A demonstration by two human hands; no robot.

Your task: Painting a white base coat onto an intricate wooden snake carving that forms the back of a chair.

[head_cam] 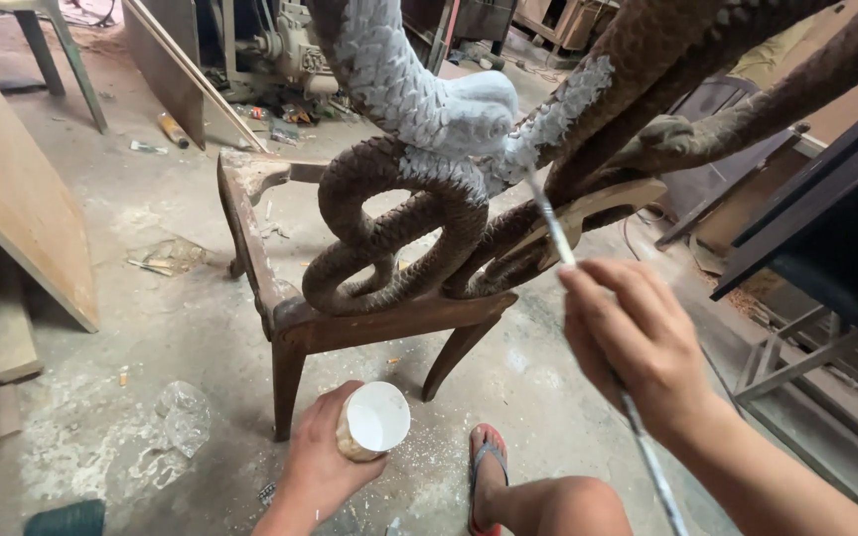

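Observation:
My right hand (638, 342) grips a long thin paintbrush (551, 230) smeared with white paint; its tip touches the carved scaly snake (419, 99), at the edge of the grey-white painted patch. The rest of the snake coils (389, 238) are bare brown wood, wound over a wooden chair frame (280, 318). My left hand (325, 462) holds a small cup (374, 421) of white paint low down, in front of the chair's leg.
My foot in a red sandal (486, 462) rests on the dusty concrete floor. A wooden board (12, 189) leans at the left. A dark metal-framed table (826, 238) stands at the right. Crumpled clear plastic (183, 417) lies near the chair leg. Machinery and scraps fill the back.

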